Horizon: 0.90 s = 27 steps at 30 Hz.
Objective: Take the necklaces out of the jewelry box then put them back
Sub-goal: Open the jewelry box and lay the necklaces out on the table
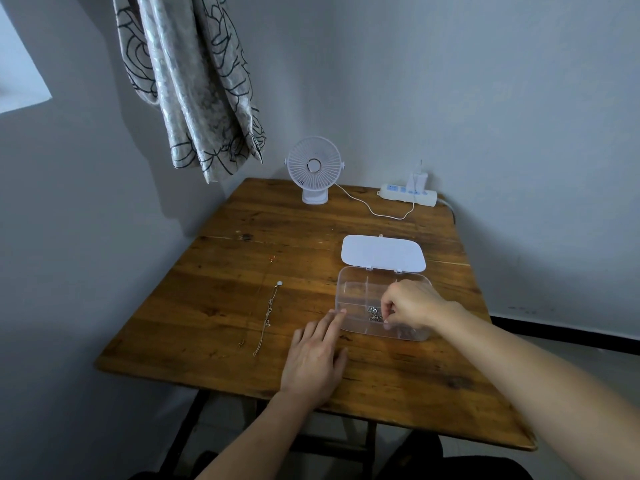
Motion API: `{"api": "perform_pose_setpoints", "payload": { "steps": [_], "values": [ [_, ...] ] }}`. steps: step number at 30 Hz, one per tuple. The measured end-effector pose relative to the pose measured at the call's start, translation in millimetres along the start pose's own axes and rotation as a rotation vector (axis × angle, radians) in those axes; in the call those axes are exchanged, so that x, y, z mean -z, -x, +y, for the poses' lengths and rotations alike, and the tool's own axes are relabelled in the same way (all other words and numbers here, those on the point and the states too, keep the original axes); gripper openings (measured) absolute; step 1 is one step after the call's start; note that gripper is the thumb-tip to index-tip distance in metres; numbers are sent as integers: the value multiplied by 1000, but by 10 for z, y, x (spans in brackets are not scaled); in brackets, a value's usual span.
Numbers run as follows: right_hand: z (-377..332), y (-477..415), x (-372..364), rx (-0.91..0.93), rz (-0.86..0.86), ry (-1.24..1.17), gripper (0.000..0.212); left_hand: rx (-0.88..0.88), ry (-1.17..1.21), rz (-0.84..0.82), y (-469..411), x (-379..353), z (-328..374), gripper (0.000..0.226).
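A clear plastic jewelry box (349, 292) with inner dividers stands open on the wooden table (242, 237), its white lid (382, 253) folded back. My right hand (412, 303) reaches into the box, fingers pinched on a silver necklace (374, 313) bunched in a middle compartment. My left hand (317, 358) lies flat on the table, fingertips touching the box's near left wall. A thin necklace with a white bead (268, 313) lies stretched on the table to the left of the box. Another fine chain with an orange pendant (270, 258) lies beside it, faint.
A small white desk fan (314, 169) stands at the table's far edge, its cable running to a white power strip (408, 194) at the back right. A patterned curtain (194, 81) hangs above the far left corner. Walls close the table in behind and on the left.
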State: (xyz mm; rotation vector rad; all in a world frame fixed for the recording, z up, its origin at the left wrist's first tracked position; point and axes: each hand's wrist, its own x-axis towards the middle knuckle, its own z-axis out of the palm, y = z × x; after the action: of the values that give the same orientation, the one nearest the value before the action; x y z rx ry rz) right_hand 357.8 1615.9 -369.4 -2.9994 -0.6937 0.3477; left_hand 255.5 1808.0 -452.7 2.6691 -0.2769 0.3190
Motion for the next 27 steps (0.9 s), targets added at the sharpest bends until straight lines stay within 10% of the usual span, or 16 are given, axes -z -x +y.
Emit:
{"api": "perform_pose_setpoints", "payload": {
  "steps": [15, 27],
  "values": [
    [-119, -122, 72, -162, -107, 178, 24, 0, 2, -2, -3, -10, -12, 64],
    [152, 208, 193, -120, 220, -655, 14, 17, -7, -44, -11, 7, -8, 64]
  ]
}}
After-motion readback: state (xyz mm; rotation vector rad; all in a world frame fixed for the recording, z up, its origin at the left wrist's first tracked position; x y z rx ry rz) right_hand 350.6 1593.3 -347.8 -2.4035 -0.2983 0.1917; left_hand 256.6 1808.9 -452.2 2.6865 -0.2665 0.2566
